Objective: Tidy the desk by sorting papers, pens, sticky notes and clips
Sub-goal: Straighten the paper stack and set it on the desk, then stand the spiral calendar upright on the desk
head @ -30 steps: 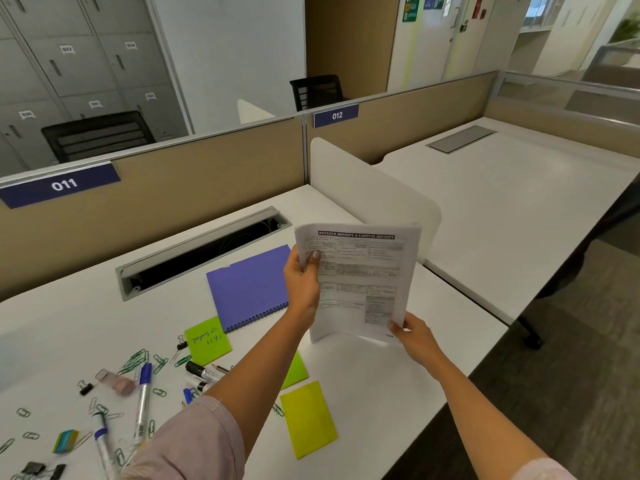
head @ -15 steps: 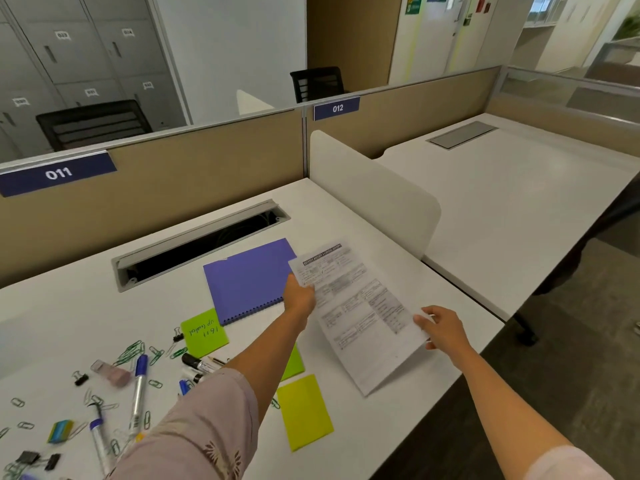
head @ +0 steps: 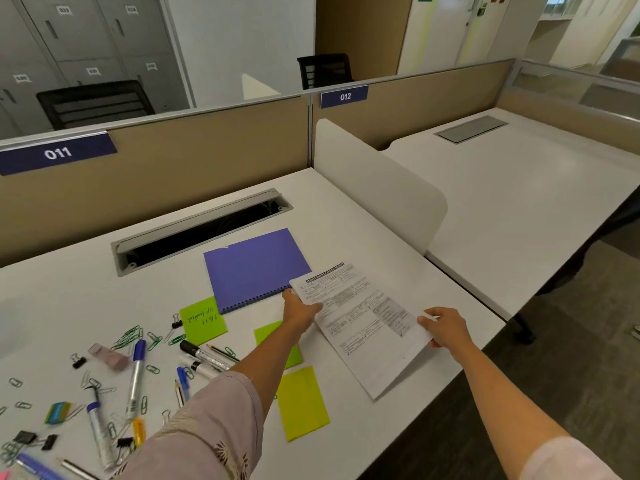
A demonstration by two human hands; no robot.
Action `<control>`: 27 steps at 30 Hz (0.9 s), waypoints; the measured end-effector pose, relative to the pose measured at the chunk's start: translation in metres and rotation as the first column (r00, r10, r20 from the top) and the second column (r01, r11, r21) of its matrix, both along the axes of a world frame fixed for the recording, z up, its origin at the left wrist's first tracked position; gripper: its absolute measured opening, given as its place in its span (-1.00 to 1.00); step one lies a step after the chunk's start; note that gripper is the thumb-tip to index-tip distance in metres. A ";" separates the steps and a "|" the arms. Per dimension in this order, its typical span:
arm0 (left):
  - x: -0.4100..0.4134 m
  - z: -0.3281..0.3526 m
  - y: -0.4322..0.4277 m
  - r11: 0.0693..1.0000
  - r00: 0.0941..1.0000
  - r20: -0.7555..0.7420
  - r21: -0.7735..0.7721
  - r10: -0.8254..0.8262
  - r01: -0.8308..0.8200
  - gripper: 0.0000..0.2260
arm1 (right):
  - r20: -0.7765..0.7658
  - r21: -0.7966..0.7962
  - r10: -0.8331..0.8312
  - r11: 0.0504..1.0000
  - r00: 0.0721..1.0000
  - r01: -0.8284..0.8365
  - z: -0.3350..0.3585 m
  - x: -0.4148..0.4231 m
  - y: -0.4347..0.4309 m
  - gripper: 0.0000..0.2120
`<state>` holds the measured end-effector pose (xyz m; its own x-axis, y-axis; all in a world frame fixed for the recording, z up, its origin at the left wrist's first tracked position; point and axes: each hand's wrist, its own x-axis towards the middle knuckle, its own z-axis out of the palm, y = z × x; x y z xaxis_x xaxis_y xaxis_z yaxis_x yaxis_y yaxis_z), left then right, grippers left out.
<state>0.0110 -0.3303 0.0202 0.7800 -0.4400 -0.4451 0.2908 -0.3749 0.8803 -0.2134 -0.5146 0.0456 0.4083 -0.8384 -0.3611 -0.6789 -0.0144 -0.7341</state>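
Desk 011's white top (head: 329, 220) ends in a front edge running toward 5 o'clock, and a printed form (head: 367, 320) sits low over the right-hand corner, its near tip close to that edge. The left hand (head: 299, 311) grips the form's far-left corner, fingers closed on the paper. The right hand (head: 446, 327) pinches the right margin between thumb and fingers. Whether the sheet lies flat or hovers just above the top is hard to tell. A purple spiral notebook (head: 252, 268) lies just beside the form at 10 o'clock. Green sticky notes (head: 202, 320) sit at 8 o'clock around the left forearm, with pens (head: 135, 372) and paper clips (head: 130, 336) scattered toward 9 o'clock. Bare desktop stretches at 12 o'clock to a white divider (head: 381, 192) and an open cable tray (head: 194, 220).
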 end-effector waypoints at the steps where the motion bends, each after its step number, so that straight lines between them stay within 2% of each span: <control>1: 0.001 0.000 -0.001 1.000 1.000 0.001 -0.007 0.013 -0.013 -0.43 | 0.001 0.004 -0.001 1.000 1.000 0.001 0.000 0.002 0.000 -0.71; 8: 0.007 -0.002 -0.007 0.999 0.999 0.044 -0.041 -0.021 0.023 -0.43 | 0.007 -0.037 0.013 0.999 1.000 -0.013 -0.007 0.016 -0.002 -0.69; 15: 0.009 -0.001 -0.004 1.000 1.000 -0.018 -0.027 -0.003 0.002 -0.50 | -0.151 -0.167 0.085 0.980 0.985 -0.111 -0.019 0.016 -0.010 -0.68; 20: 0.013 0.004 0.000 0.998 0.998 -0.040 0.054 0.043 -0.041 -0.58 | -0.219 -0.253 0.107 0.954 0.970 -0.163 -0.020 0.022 -0.010 -0.73; 22: 0.015 0.011 0.005 0.995 0.998 -0.037 0.092 0.049 -0.045 -0.53 | -0.247 -0.306 0.115 0.933 0.962 -0.190 -0.019 0.031 -0.010 -0.70; 25: 0.025 0.014 0.015 0.992 0.997 -0.050 0.118 0.057 -0.051 -0.33 | -0.272 -0.354 0.147 0.904 0.951 -0.241 -0.011 0.054 -0.007 -0.70; 27: 0.034 0.015 0.022 0.992 0.996 -0.049 0.104 0.078 -0.072 -0.31 | -0.251 -0.360 0.185 0.893 0.950 -0.269 -0.005 0.075 -0.001 -0.70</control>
<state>0.0453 -0.3085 0.0356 0.7829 -0.3313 -0.5265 0.3670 -0.4375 0.8209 -0.1388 -0.5160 0.0408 0.5570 -0.8211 -0.1252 -0.7567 -0.4395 -0.4840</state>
